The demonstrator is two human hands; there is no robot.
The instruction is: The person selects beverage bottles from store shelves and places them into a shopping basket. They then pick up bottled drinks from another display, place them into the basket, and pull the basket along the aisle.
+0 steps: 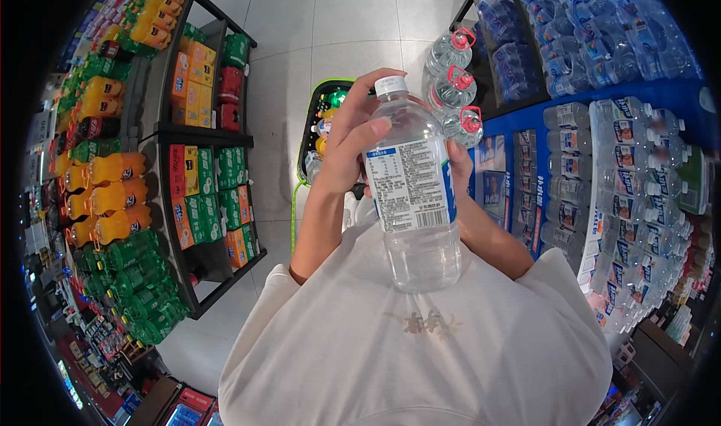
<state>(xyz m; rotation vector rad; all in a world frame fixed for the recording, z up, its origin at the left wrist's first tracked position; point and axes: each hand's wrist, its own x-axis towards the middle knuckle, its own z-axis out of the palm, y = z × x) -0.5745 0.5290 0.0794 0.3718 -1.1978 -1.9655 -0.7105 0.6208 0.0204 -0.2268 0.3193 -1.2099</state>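
Clear bottle (417,193) up in front of the chest, carried by both hands alone, no surface under it. Cap (390,86) points away from the body; base lies toward the shirt (428,336), contact there unclear. Printed label (409,189) with barcode faces the wearer.

Left hand (353,141) closed around the upper shoulder: thumb on the front above the label, index finger passing behind the cap. Right hand (460,174) holds the far flank, curled around the label's right edge; most of its fingers hidden behind the bottle, so their spread cannot be told.

Step in hand, as judged: holding the bottle steady, label toward the head. Good form: keep the left thumb above the print, as it is now. Grip firm but light, since thin plastic probably dents at the waist. Index finger should merely brace near the cap, not twist it. Weight probably sits low, so a palm nearer the base would steady it. Any turn of the label is best rolled by the fingertips, one hand always secure.

Surroundings: green-rimmed basket (330,82) beyond the left hand, bottles inside its left edge; red-handled jugs (454,92) on the floor (278,51), beyond the right hand.
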